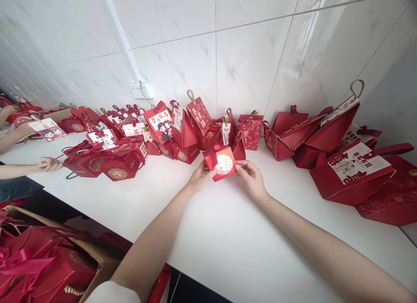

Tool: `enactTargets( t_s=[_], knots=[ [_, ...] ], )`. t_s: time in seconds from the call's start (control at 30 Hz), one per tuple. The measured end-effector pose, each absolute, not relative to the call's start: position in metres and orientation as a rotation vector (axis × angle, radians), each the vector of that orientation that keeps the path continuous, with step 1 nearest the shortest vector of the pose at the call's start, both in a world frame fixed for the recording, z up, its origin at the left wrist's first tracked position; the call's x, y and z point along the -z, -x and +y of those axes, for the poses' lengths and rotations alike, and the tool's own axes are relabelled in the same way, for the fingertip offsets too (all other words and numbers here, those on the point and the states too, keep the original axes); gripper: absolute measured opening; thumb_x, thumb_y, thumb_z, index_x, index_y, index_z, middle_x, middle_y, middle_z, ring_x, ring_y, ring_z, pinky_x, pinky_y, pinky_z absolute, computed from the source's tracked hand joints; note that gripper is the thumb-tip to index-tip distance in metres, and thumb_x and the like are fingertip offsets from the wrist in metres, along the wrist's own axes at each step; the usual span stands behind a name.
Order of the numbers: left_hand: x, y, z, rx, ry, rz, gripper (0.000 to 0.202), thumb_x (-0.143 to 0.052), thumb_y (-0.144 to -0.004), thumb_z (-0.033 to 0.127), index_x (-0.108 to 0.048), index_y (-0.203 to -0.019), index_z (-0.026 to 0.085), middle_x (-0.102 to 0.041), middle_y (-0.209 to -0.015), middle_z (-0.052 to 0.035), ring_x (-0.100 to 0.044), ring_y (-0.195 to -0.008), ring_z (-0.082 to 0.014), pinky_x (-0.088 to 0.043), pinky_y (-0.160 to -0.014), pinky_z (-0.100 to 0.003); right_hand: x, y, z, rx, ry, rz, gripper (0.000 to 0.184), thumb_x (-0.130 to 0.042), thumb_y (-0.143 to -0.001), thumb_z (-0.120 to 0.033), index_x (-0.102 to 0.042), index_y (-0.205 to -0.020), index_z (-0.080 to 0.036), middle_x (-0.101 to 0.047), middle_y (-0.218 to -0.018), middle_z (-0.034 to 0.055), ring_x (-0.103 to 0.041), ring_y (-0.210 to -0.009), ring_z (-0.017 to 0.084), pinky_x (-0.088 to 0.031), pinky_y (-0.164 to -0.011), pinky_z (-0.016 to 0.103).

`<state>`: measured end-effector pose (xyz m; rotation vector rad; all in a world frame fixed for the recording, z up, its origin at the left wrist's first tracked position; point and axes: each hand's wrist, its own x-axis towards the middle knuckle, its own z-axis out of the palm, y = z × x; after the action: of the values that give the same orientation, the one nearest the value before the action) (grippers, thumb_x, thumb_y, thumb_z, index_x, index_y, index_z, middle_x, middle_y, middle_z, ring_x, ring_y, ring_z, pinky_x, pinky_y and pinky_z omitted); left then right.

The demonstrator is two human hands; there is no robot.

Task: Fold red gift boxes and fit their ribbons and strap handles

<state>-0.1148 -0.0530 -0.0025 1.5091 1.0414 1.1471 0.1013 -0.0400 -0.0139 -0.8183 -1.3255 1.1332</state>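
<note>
Between my two hands, a small red gift box (224, 164) with a pale gold round emblem is held just over the white table. My left hand (201, 177) grips its left side, thumb toward the front face. At its right edge, the thumb and fingers of my right hand (250, 177) pinch the box. A dark red ribbon or loop shows at the top of the box. Right behind it stand several red gift boxes, among them an upright patterned one (250, 131) with a gold loop.
Many red gift boxes line the wall; large handled ones (353, 172) stand at the right. Ribboned boxes (119, 166) sit at the left, near another person's hand (48, 164). A cardboard carton (106, 261) of red boxes is at lower left. A power socket (141, 91) is on the wall.
</note>
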Motion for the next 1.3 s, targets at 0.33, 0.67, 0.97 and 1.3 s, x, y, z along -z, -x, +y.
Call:
enactTargets(
  t_s=[0.33,0.67,0.97,1.3],
  knots=[
    [0.004,0.13,-0.052,-1.028,-1.601,1.082,0.057,-0.047,-0.09,0.053,-0.051,-0.135,0.02,-0.053,-0.14,-0.0076,-0.044,-0.133,-0.0283,-0.031,-0.114,-0.043,0.017,-0.102,-0.038,-1.752,0.496,-1.336,0.059,-0.066,-0.084,-0.042,-0.044,-0.137,-0.029,-0.051,-0.14,0.0065,-0.049,-0.128,0.024,-0.035,-0.111,0.047],
    [-0.003,0.129,-0.058,-1.035,-1.742,1.17,0.055,-0.052,-0.086,0.055,-0.061,-0.125,0.017,-0.063,-0.126,-0.0087,-0.054,-0.121,-0.0312,-0.04,-0.106,-0.042,0.017,-0.104,-0.038,-1.716,0.54,-1.402,0.063,-0.07,-0.079,-0.044,-0.044,-0.135,-0.028,-0.053,-0.138,0.0083,-0.051,-0.125,0.025,-0.04,-0.108,0.048],
    [-0.004,0.146,-0.056,-0.969,-1.719,1.265,0.065,-0.073,-0.069,0.027,-0.055,-0.131,0.018,-0.058,-0.132,-0.0111,-0.048,-0.127,-0.0367,-0.036,-0.109,-0.052,0.023,-0.101,-0.043,-1.002,0.827,-1.639,0.042,-0.062,-0.084,-0.048,-0.06,-0.12,-0.028,-0.062,-0.118,0.0074,-0.061,-0.102,0.025,-0.054,-0.082,0.041],
    [-0.013,0.136,-0.058,-1.12,-1.383,1.043,0.07,-0.072,-0.07,0.045,-0.05,-0.132,0.019,-0.057,-0.134,-0.0117,-0.05,-0.126,-0.0337,-0.038,-0.108,-0.048,0.018,-0.105,-0.043,-0.859,0.837,-1.58,0.04,-0.055,-0.09,-0.046,-0.053,-0.127,-0.029,-0.054,-0.126,0.0073,-0.06,-0.1,0.021,-0.049,-0.09,0.04]
  ],
)
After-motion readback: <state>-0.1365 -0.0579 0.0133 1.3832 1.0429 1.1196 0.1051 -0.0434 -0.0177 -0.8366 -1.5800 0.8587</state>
